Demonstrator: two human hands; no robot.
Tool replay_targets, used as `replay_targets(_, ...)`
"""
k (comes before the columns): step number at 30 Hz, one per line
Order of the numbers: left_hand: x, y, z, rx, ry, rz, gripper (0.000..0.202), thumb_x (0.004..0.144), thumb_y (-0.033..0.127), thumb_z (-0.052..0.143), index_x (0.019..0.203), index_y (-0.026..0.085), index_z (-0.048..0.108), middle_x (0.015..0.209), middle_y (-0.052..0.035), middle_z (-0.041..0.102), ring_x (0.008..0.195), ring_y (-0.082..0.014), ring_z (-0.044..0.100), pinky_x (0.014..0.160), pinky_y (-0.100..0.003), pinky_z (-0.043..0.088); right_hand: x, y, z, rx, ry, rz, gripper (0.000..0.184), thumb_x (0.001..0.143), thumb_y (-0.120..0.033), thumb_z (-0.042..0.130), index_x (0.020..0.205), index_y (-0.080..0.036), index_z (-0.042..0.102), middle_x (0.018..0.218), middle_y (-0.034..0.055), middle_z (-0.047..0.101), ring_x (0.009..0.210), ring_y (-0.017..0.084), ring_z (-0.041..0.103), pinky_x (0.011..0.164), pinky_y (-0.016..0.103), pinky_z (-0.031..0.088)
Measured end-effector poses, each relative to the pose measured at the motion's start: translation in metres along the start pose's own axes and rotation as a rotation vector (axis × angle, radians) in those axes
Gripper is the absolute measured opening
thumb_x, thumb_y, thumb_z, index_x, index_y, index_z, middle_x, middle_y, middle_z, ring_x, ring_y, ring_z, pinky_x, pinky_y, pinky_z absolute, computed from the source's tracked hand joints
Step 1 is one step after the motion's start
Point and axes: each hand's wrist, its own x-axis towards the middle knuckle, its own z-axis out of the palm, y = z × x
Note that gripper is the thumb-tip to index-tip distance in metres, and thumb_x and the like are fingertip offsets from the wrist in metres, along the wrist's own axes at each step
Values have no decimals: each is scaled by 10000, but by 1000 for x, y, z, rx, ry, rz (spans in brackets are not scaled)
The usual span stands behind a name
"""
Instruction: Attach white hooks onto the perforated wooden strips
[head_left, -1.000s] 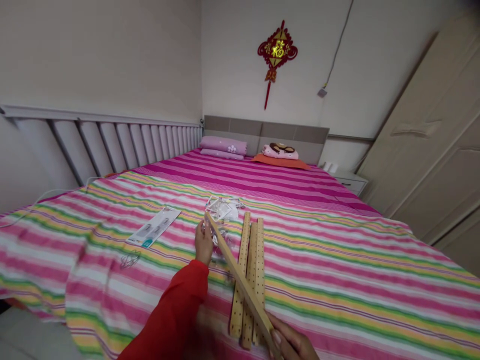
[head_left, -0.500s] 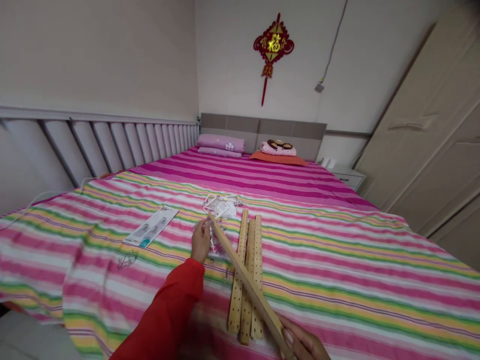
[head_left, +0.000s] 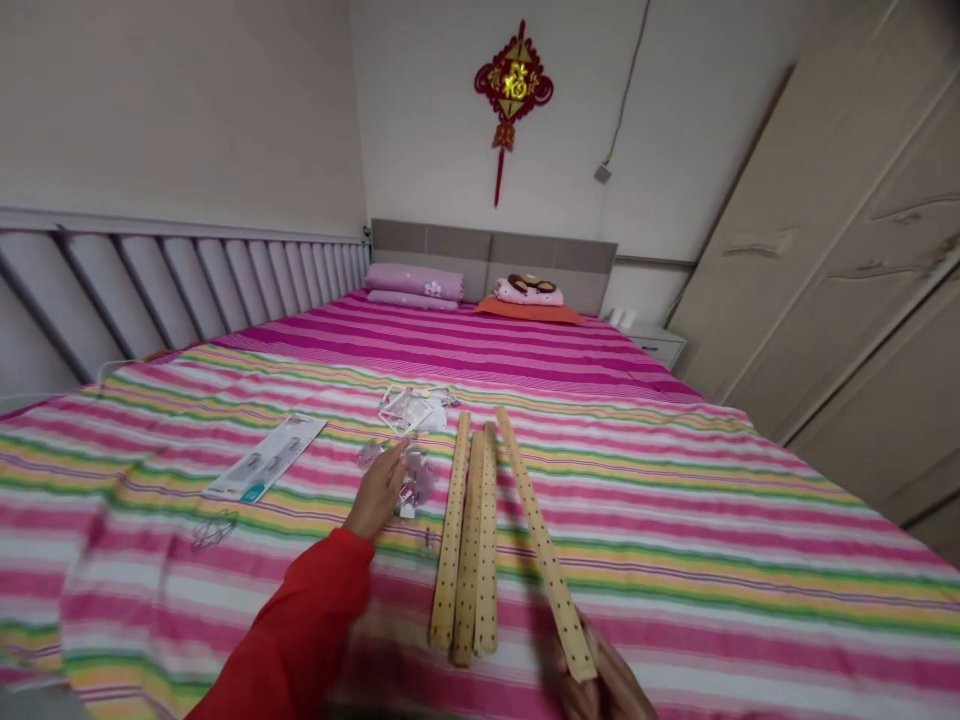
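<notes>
My right hand [head_left: 600,675], low in the view, grips the near end of a pale wooden strip with rows of small holes [head_left: 541,535]. The strip's far end points up and slightly left. To its left, several similar perforated wooden strips [head_left: 467,540] lie side by side on the striped sheet. My left hand [head_left: 379,490], below a red sleeve, has let its fingers stretch forward and holds nothing visible. Its fingertips are close to small clear plastic packets [head_left: 416,475]. Beyond them lies a pile of white and clear packaging [head_left: 412,408].
A long white package [head_left: 268,458] and a thin wire tangle [head_left: 214,528] lie at the left on the striped sheet [head_left: 675,520]. Folded bedding [head_left: 416,283] rests near the headboard [head_left: 547,258]. White railings [head_left: 225,280] run along the left, and a wardrobe [head_left: 825,250] stands at the right.
My left hand has come off the strip's far end. My right hand has swung that strip rightward, away from the others, and its holed face now shows. The whole view has shifted slightly.
</notes>
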Motion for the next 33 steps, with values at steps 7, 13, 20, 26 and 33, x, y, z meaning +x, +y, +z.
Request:
replay_targets(7, -32, 5, -9, 25, 82, -65, 438, 841, 462, 453, 1140, 180, 604, 1233, -106, 603, 1165, -239, 533, 983, -396, 429, 14, 27, 0, 66, 61, 72, 327, 668, -407, 775, 805, -136, 653, 702, 72, 684, 393, 46, 430, 357, 160, 341)
replay_targets(13, -84, 1, -9, 85, 208, -99, 358, 826, 439, 467, 1020, 177, 616, 1085, -97, 641, 1055, -240, 575, 933, -396, 458, 8, 39, -10, -328, 78, 18, 574, 674, -460, 761, 1092, -100, 602, 492, 2, 618, 363, 111, 529, 354, 193, 378)
replay_targets(20, -124, 4, 21, 59, 181, -13, 273, 839, 381, 469, 969, 193, 618, 1035, -86, 653, 1012, -228, 596, 919, -404, 477, 12, 49, -8, -355, 63, -79, 979, 660, -507, 750, 1391, -77, 262, 642, 31, 678, 366, 116, 546, 344, 207, 378)
replay_targets(26, -150, 13, 42, 135, -47, 142, 482, 839, 398, 505, 1278, 200, 486, 1350, -125, 508, 1245, -265, 473, 1006, -447, 424, 17, 53, -1, -287, 90, -144, 945, 661, -532, 732, 1366, -69, 306, 624, 17, 662, 368, 104, 540, 352, 195, 382)
replay_targets(33, -159, 3, 55, 306, -214, 341, 842, 652, 554, 676, 1372, 209, 409, 1391, -144, 475, 1265, -334, 448, 996, -496, 424, 28, 57, 14, -426, 27, -125, 1015, 613, -620, 707, 1370, -67, 318, 556, -23, 625, 280, 92, 490, 265, 174, 331)
